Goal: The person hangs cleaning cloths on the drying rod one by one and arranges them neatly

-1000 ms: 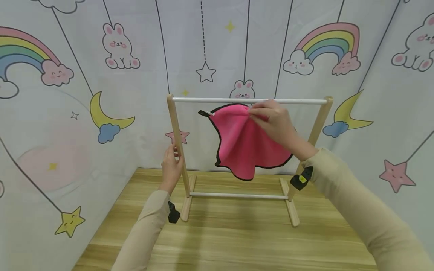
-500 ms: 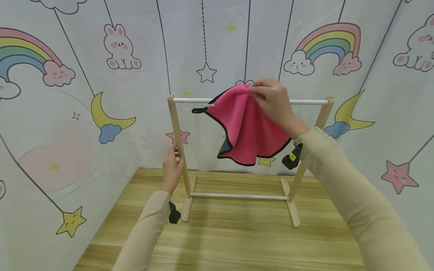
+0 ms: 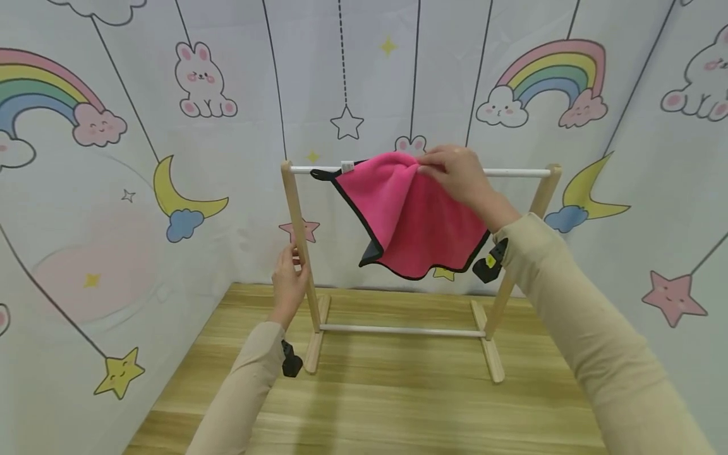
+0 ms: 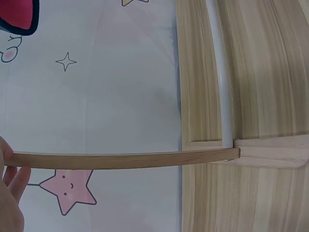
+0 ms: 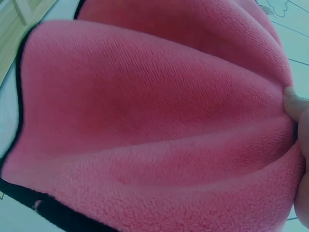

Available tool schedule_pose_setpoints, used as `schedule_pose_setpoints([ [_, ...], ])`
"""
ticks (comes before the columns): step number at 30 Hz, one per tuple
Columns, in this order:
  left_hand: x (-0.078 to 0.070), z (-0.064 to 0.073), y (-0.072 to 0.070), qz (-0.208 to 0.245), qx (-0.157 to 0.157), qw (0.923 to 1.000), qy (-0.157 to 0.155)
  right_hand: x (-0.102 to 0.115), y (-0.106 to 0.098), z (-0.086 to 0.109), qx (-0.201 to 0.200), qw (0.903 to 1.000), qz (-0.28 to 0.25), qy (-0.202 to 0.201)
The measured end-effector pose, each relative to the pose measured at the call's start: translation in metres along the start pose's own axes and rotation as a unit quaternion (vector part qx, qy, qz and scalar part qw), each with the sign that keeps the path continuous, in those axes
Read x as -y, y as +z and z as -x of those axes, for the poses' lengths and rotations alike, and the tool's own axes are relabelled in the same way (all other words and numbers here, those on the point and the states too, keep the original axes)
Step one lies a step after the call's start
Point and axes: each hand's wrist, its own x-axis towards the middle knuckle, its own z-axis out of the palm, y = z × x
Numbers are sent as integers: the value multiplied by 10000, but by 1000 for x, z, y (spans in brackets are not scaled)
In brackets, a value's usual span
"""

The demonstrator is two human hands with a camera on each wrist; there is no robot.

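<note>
A pink towel [image 3: 438,221] with black edging, a black loop and a small white tag hangs from my right hand [image 3: 457,174]. The thumb and fingers pinch it near its upper middle, at the height of the rack's white top bar [image 3: 517,172]. Folds fan down from the pinch in the right wrist view, where the fleecy cloth [image 5: 145,96] fills most of the picture. A grey underside shows at the lower left corner. My left hand [image 3: 289,281] grips the left wooden post [image 3: 292,202] of the rack; in the left wrist view its fingers [image 4: 18,181] lie around the post's end.
The rack's lower white bar [image 3: 400,330] joins two wooden feet [image 3: 493,360] standing on a wood-grain tabletop [image 3: 426,404]. Behind and at both sides hangs a white cloth backdrop [image 3: 244,76] printed with rabbits, rainbows, moons and stars.
My right hand has raised the towel from below the top bar to above it, then lowered it slightly to the bar's height. The towel's left corner has swung up; the left hand has stayed put.
</note>
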Motion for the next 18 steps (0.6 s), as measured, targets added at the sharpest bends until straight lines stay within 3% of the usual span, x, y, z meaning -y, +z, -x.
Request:
schedule_pose_setpoints([
  [4,1,-1,-3,26,1,10000,-36,0,0,-1,125,9999,-37,-47],
  [7,-1,-1,-5,42,-177,9998,71,0,0,-2,139,9999,-53,-50],
  [14,-20,-4,-1,8,-996,9910,897,-1,0,-1,155,9999,-23,16],
  [16,-32,-3,4,284,-909,9899,1053,-1,0,0,151,9999,-32,27],
  [18,-47,-1,10,632,-559,9906,1079,-1,0,1,127,9999,-44,37],
])
